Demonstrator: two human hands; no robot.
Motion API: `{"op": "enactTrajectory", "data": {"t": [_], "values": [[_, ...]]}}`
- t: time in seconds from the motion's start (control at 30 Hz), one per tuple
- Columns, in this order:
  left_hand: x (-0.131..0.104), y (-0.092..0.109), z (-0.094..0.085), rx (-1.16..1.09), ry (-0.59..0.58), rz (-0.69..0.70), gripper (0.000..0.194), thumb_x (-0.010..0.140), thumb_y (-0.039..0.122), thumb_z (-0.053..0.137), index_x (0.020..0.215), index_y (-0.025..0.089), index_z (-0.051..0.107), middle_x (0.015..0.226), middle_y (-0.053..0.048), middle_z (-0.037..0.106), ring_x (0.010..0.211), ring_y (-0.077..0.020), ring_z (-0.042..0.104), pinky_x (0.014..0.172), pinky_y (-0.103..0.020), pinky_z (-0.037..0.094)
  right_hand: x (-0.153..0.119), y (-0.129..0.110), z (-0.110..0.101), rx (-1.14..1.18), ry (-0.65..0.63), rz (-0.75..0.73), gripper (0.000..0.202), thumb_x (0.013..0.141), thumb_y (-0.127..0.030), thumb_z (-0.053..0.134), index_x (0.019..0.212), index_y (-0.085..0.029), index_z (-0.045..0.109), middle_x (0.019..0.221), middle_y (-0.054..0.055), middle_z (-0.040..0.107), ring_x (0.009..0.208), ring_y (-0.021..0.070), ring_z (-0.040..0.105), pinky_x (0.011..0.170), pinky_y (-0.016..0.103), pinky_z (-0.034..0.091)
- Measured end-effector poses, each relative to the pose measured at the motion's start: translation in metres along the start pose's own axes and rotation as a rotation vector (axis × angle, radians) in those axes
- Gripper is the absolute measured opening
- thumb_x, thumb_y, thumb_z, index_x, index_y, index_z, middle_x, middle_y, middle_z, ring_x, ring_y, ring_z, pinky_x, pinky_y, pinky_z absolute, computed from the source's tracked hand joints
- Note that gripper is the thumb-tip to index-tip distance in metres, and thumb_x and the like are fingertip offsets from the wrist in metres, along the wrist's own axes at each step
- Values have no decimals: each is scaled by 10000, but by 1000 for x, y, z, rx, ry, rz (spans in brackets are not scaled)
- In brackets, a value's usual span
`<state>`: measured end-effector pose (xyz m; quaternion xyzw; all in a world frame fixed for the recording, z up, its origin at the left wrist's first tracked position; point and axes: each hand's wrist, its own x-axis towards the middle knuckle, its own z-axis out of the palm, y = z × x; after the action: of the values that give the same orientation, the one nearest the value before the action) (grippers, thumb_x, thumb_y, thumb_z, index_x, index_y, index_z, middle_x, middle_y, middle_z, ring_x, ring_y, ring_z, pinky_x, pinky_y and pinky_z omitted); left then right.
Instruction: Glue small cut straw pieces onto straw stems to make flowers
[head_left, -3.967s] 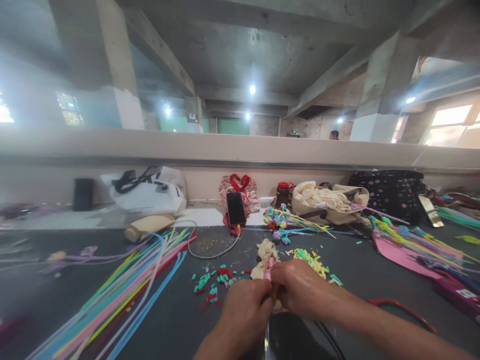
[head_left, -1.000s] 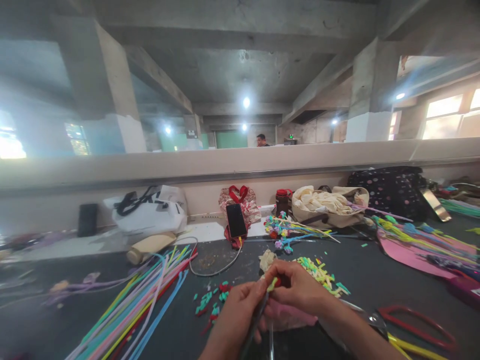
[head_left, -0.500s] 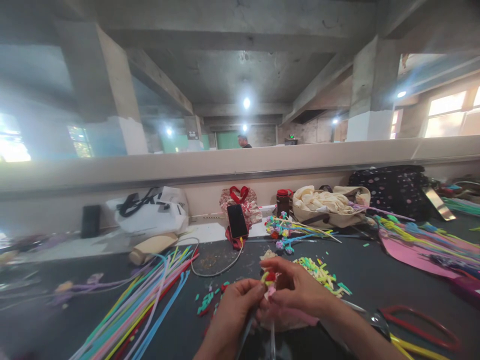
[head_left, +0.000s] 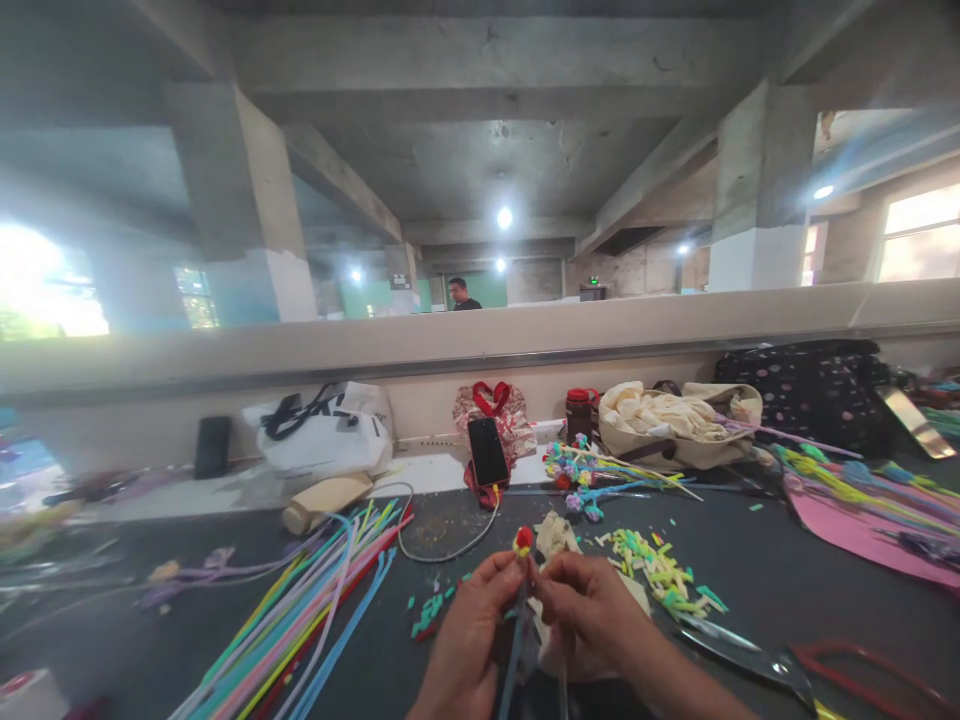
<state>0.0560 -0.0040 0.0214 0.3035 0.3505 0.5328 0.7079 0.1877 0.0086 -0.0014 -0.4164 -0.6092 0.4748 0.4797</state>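
A small red-and-yellow pipe-cleaner flower (head_left: 523,541) stands upright between my hands. My left hand (head_left: 474,622) pinches it just under its head, thumb and forefinger together. Close against its base, the fingertips of my right hand (head_left: 592,602) are pressed together; what they grip is hidden. A thin grey-blue strip (head_left: 513,655) hangs down beside the left hand, and a pale one (head_left: 564,680) shows below the right. Crumpled beige cloth or paper (head_left: 556,536) lies behind and under the right hand.
Long coloured pipe cleaners (head_left: 315,610) lie at left. Cut yellow-green bits (head_left: 667,575) and scissors (head_left: 739,645) are at right. Finished flowers (head_left: 581,475), a phone (head_left: 487,452) on a cable, a bottle (head_left: 579,412) and a cloth-filled bag (head_left: 667,425) stand farther back.
The flower's red head now shows above my left fingertips. My right hand has lowered and closed beside its base. The view has shifted slightly, showing more of the scissors' blades.
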Motion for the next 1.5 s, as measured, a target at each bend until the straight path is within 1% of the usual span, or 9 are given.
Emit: {"op": "enactTrajectory", "data": {"t": [0.1, 0.27, 0.4, 0.6, 0.8, 1.03, 1.2, 1.3, 1.5], "values": [[1, -4, 1, 47, 18, 81, 227, 546, 267, 725, 706, 137, 629, 610, -1, 628, 514, -101, 551, 506, -204, 415, 2, 3, 9, 87, 23, -1, 318, 616, -450, 614, 568, -140, 561, 477, -24, 522, 428, 84, 443, 421, 197, 329], [1, -12, 1, 8, 23, 74, 206, 513, 244, 740, 659, 150, 629, 586, 6, 617, 519, -105, 548, 528, -211, 414, -1, -5, 15, 241, -24, -31, 384, 524, -499, 679, 623, -147, 562, 535, -29, 540, 446, 69, 447, 456, 193, 357], [-3, -9, 3, 34, -11, 54, 188, 566, 245, 703, 715, 145, 646, 641, -10, 627, 549, -106, 549, 527, -210, 409, -4, -7, 12, 244, -68, 50, 412, 556, -536, 643, 554, -152, 496, 417, -73, 434, 311, 26, 316, 334, 163, 250], [-4, 4, 0, 42, 7, 31, 205, 614, 281, 666, 768, 146, 671, 802, -52, 651, 724, -131, 567, 557, -197, 406, -4, -5, 0, 234, -64, 97, 338, 624, -456, 625, 569, -149, 496, 398, -85, 428, 293, 19, 313, 305, 150, 189], [-4, 8, -1, 139, -97, 17, 201, 547, 268, 726, 667, 112, 686, 631, -45, 637, 589, -111, 532, 599, -215, 412, -5, -1, 2, 177, -181, 109, 354, 609, -472, 618, 540, -149, 491, 391, -81, 444, 269, 19, 312, 302, 157, 218], [-11, 10, 5, 202, -163, 54, 290, 491, 306, 753, 688, 99, 700, 622, -56, 646, 564, -128, 533, 616, -241, 403, -4, 6, 0, 184, -216, 76, 400, 605, -528, 606, 550, -151, 486, 392, -72, 453, 255, 25, 307, 283, 161, 217], [-9, 6, 2, 285, -186, 136, 236, 587, 340, 684, 626, 107, 680, 586, -28, 596, 575, -132, 510, 628, -253, 390, -5, 0, 3, 188, -177, 76, 428, 594, -562, 603, 570, -152, 482, 408, -69, 455, 267, 24, 309, 288, 160, 220], [-4, 2, -3, 354, -171, 150, 209, 640, 319, 637, 710, 130, 692, 628, -14, 594, 603, -122, 500, 619, -235, 377, -7, -6, 4, 180, -129, 64, 440, 584, -569, 610, 588, -143, 499, 412, -73, 432, 291, 23, 309, 302, 157, 206], [5, -4, -6, 303, -30, 78, 361, 542, 295, 689, 875, 155, 675, 780, -55, 654, 654, -140, 535, 604, -235, 379, -6, -5, 0, 133, -21, 40, 393, 608, -516, 623, 580, -137, 523, 423, -70, 432, 329, 31, 336, 342, 161, 231]]}}
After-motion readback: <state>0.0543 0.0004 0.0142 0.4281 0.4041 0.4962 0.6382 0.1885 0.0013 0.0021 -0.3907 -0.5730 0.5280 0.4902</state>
